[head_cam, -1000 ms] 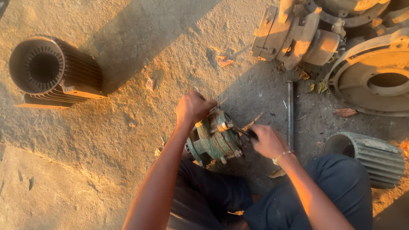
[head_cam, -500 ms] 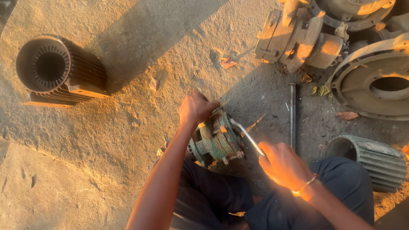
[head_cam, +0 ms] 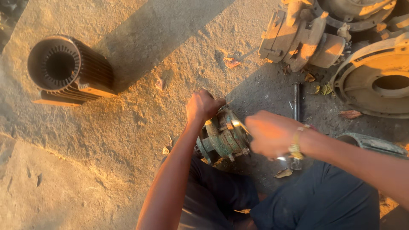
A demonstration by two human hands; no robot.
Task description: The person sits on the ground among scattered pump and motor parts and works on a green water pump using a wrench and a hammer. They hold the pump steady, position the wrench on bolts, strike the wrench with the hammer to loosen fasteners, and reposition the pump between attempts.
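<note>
**Tool tip lying just right of the motor part, left hand pinning it**

While I am sitting on the ground (head_cam: pixel 106 140) with the small greenish motor part (head_cam: pixel 223 138) between my knees, I am noting how the pieces lie. My left hand (head_cam: pixel 202 106) is closing over the far, upper end of the part, fingers curled on it and pressing it down. My right hand (head_cam: pixel 270 134) is hovering just to the right of the part, fist wrapped around a thin metal tool (head_cam: pixel 240 125); only the bright tip is showing, and the grip end is hidden in my palm.

The tool is pointing leftward and slightly away from me, its tip touching or almost touching the part's right-hand edge; I cannot tell which. The part's long axis is running from near my lap, at lower left, up and right toward the left hand. So the part is lying to the left of the tool hand, and the left hand is the nearer one, already on it.

A ribbed stator housing (head_cam: pixel 68 70) is resting well apart at upper left. A dark steel rod (head_cam: pixel 295 100) is lying beyond my right wrist, and larger castings (head_cam: pixel 298 40) are piled at upper right.
</note>
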